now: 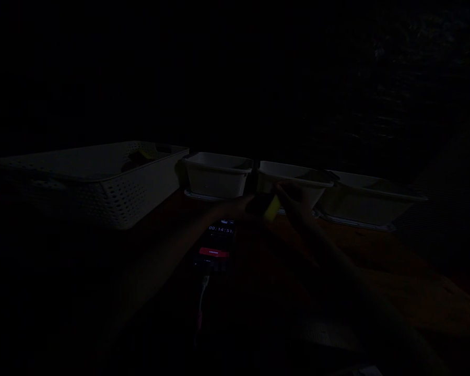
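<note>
1. the lit phone (215, 243) lies on the wooden table (360, 253), its screen showing a running-time display and a red button; a pale cable (202, 292) trails from its near end.
2. just beyond and right of the phone, the yellow piece (273, 209) sits between the two hands, raised before the middle bin; it is blurred, with a dark part beside it.
3. the left hand (247, 204) is at the piece's left, its forearm crossing close over the phone's far end; i cannot tell how tightly it grips.
4. the right hand (295, 201) is at the piece's right, fingers bent near its top; whether they touch it i cannot tell.
5. left of the phone stands the perforated basket (159, 180), a handle slot in its far wall.
6. beyond the phone is the left bin (217, 180); a narrow gap parts its rim from the middle bin (311, 192).
7. farther right of the phone, the right bin (368, 201) stands close beside the middle one.
8. right of the phone, wood stretches under the right forearm to a slanting table edge.
</note>
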`<state>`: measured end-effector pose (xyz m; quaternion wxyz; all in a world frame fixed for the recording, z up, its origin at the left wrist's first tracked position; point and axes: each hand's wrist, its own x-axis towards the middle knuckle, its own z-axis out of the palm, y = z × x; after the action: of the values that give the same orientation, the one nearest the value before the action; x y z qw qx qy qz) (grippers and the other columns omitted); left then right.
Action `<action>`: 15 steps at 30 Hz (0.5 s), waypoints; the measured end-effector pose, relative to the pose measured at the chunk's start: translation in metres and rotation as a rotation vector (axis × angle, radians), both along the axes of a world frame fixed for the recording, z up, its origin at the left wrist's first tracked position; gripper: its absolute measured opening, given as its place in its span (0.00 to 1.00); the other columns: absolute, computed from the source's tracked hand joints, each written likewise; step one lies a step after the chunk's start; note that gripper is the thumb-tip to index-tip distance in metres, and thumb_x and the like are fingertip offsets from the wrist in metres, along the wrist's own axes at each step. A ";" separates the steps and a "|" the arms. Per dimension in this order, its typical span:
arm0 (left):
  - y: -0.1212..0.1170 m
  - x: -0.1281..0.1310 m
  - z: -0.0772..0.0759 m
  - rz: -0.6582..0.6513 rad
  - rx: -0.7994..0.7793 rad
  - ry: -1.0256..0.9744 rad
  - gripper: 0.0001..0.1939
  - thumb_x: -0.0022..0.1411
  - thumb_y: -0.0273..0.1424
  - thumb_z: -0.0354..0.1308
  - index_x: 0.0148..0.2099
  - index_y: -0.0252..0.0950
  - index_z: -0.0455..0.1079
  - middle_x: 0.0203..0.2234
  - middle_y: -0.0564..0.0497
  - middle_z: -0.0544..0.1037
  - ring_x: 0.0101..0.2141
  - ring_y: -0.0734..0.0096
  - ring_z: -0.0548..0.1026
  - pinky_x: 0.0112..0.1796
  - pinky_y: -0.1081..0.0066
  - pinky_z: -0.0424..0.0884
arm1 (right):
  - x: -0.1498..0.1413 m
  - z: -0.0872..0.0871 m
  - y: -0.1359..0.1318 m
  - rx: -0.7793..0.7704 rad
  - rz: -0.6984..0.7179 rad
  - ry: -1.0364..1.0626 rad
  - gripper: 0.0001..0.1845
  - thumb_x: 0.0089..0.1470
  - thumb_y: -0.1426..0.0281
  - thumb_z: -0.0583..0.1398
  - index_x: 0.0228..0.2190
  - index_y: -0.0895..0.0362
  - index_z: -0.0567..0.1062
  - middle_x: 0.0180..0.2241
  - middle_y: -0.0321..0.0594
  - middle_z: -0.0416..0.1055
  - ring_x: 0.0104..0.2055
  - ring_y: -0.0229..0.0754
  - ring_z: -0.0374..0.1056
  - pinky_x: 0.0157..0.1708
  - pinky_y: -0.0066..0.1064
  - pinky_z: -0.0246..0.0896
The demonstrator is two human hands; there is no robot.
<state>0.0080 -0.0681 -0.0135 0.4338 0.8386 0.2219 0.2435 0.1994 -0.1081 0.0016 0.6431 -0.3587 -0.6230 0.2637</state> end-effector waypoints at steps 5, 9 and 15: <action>-0.001 -0.002 0.004 -0.009 -0.046 0.003 0.43 0.44 0.38 0.68 0.60 0.35 0.55 0.54 0.36 0.66 0.53 0.51 0.66 0.50 0.52 0.64 | -0.002 0.001 -0.005 -0.019 0.030 -0.019 0.15 0.46 0.58 0.64 0.30 0.57 0.73 0.29 0.38 0.70 0.29 0.34 0.65 0.29 0.25 0.60; -0.006 -0.004 0.009 0.044 0.052 0.014 0.46 0.44 0.38 0.68 0.62 0.37 0.52 0.55 0.37 0.64 0.53 0.52 0.66 0.51 0.52 0.64 | -0.003 0.003 -0.007 -0.018 0.056 -0.041 0.15 0.46 0.58 0.64 0.30 0.57 0.73 0.29 0.38 0.71 0.31 0.35 0.66 0.31 0.27 0.61; -0.005 -0.005 0.011 0.085 0.272 -0.007 0.51 0.43 0.37 0.68 0.65 0.44 0.44 0.62 0.40 0.51 0.59 0.49 0.57 0.54 0.53 0.61 | -0.002 -0.001 -0.001 -0.026 0.067 -0.047 0.16 0.46 0.58 0.64 0.34 0.56 0.74 0.35 0.39 0.72 0.38 0.37 0.68 0.38 0.27 0.62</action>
<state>0.0027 -0.0734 -0.0029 0.3064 0.8785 0.2208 0.2926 0.1978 -0.1088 0.0004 0.6145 -0.3520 -0.6462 0.2845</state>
